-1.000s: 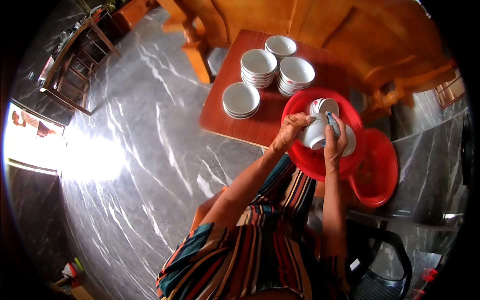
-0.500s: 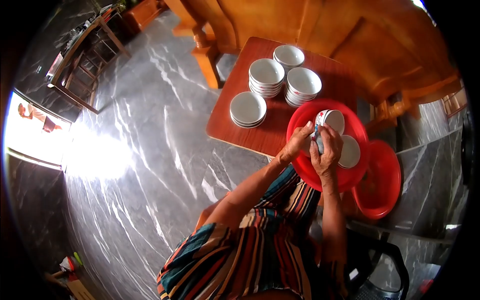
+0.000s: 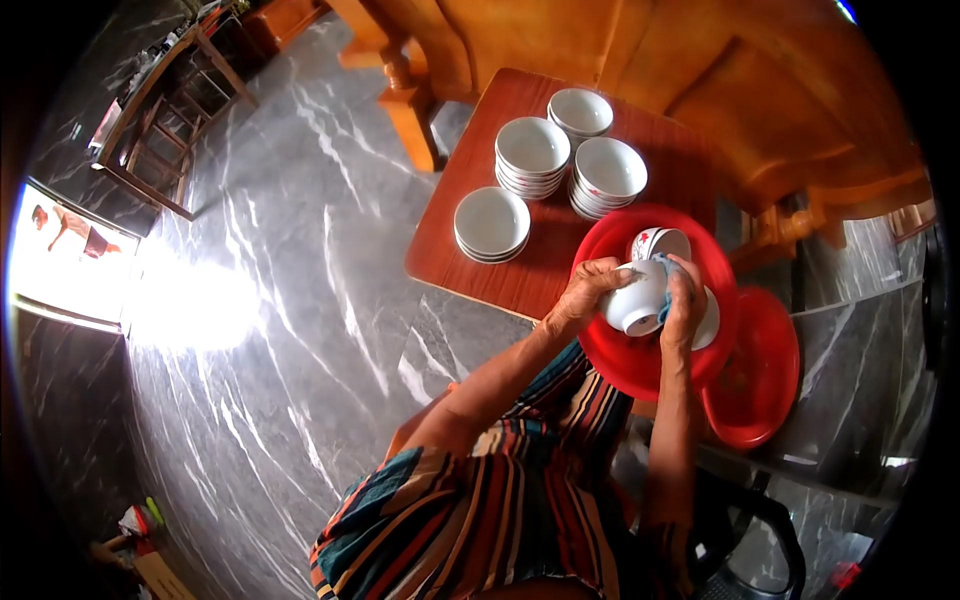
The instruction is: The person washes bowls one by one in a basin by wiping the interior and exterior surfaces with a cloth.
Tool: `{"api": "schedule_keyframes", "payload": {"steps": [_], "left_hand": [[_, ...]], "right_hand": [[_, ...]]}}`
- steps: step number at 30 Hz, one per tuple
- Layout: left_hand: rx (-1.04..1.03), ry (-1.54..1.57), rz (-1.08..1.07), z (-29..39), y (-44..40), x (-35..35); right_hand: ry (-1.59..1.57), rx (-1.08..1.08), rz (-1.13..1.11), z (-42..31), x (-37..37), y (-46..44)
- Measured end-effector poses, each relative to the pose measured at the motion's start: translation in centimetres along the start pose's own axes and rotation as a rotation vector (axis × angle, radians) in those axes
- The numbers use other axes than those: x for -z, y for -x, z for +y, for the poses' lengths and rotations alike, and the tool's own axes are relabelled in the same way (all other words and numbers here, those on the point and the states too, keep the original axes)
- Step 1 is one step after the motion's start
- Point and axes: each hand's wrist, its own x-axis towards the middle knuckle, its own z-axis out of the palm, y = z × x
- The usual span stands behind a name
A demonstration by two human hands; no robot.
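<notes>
My left hand [image 3: 588, 290] grips a white bowl [image 3: 634, 302] by its side, above the red basin [image 3: 614, 362]. The bowl is tipped, so its outside and foot ring show. A blue cloth [image 3: 665, 288] is in my right hand [image 3: 684, 302], pressed against the bowl's right side; the fingertips are partly hidden. Inside the basin, a bowl with a red pattern [image 3: 662, 242] leans behind the held one. Another white bowl [image 3: 708, 322] lies at the right, mostly covered by my right hand.
Several stacks of white bowls [image 3: 532, 147] stand on the reddish-brown table [image 3: 455, 255]. A second red basin [image 3: 765, 400] sits lower right, beside a dark chair [image 3: 775, 520]. Behind the table is a wooden bench [image 3: 640, 50]. The floor [image 3: 300, 260] is grey and marble-patterned.
The bowl in my hands has turned and come up, so its underside now shows. My right hand has shifted slightly right with the cloth. The stacks on the table are the same.
</notes>
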Motion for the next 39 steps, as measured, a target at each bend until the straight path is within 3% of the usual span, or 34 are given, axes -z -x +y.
{"api": "schedule_keyframes", "payload": {"steps": [3, 5, 9, 14, 16, 17, 19, 23, 24, 29, 31, 33, 36, 39], "left_hand": [[0.005, 0.02, 0.066, -0.3, -0.5, 0.6], [0.036, 0.023, 0.066, -0.4, -0.8, 0.8], [0.046, 0.049, 0.113, -0.1, -0.8, 0.5], [-0.03, -0.008, -0.02, 0.1, -0.4, 0.4], [0.073, -0.107, -0.096, -0.2, -0.5, 1.2], [0.071, -0.106, -0.094, -0.2, -0.4, 1.3], [-0.015, -0.433, -0.112, -0.3, -0.5, 1.6], [0.001, -0.45, -0.068, -0.9, -0.6, 1.6], [0.044, -0.403, -0.03, -0.9, -0.5, 1.1], [-0.042, -0.524, -0.076, -1.1, -0.7, 1.7], [0.007, -0.174, -0.036, -0.9, -0.5, 1.3], [-0.007, -0.086, 0.024, 0.0, 0.1, -0.2], [-0.038, 0.057, 0.219, 0.4, 0.4, -1.5], [0.011, 0.09, 0.197, 0.2, 0.1, -0.9]], "right_hand": [[-0.027, -0.036, 0.06, -0.5, -0.6, 0.3], [0.605, 0.238, -0.045, 1.6, -0.2, -0.1], [-0.049, 0.061, 0.017, 2.3, -0.7, 0.5], [-0.378, -0.24, 0.115, 1.3, -0.2, 0.3], [-0.059, -0.031, 0.01, 0.2, 0.0, 0.5], [-0.059, -0.031, 0.008, -0.1, -0.1, 0.7], [0.103, 0.172, -0.018, -0.9, -0.8, 1.1], [0.428, 0.625, -0.023, -2.0, -2.1, 0.6], [0.455, 0.633, -0.051, -2.1, -2.2, 0.7], [0.289, 0.475, -0.049, -1.7, -1.8, 0.8], [0.172, 0.217, 0.011, -0.6, -1.3, 0.8], [0.056, 0.019, 0.017, -1.1, -0.7, 0.4], [-0.104, -0.097, 0.028, 0.3, -0.5, 0.2], [0.015, -0.113, 0.018, 1.5, -0.5, -0.1]]}}
